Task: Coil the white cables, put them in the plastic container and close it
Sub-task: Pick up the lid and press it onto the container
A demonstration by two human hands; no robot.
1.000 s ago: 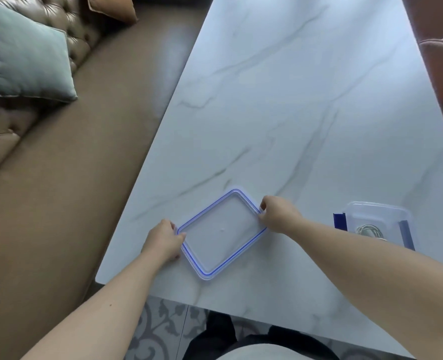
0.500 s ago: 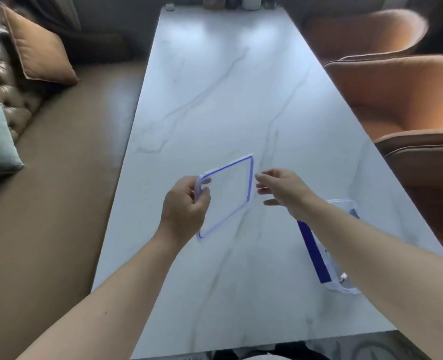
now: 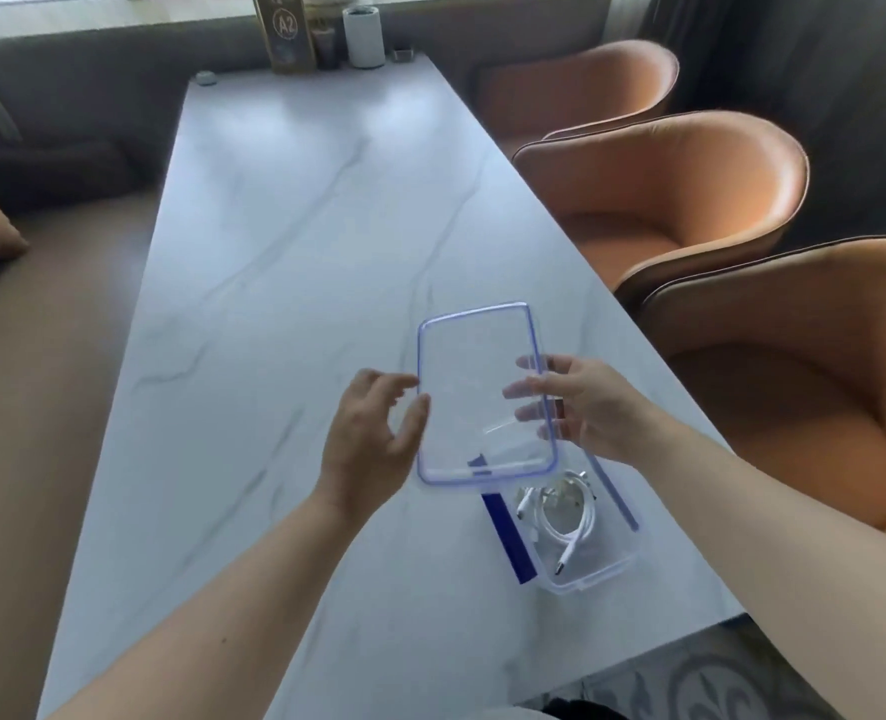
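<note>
Head view: we hold the clear lid (image 3: pixel 482 392) in the air between both hands. Our right hand (image 3: pixel 586 407) supports it with fingers spread beneath its right edge; our left hand (image 3: pixel 373 439) is spread along the left edge, though actual contact there appears uncertain. The plastic container (image 3: pixel 581 558) rests on the table (image 3: pixel 300 252) below and just near of the right hand, with the coiled white cables (image 3: pixel 560 517) inside. To seat the lid well, we square its blue-rimmed corners over the container, lower it flat, then press down the blue latches (image 3: pixel 508 537).
</note>
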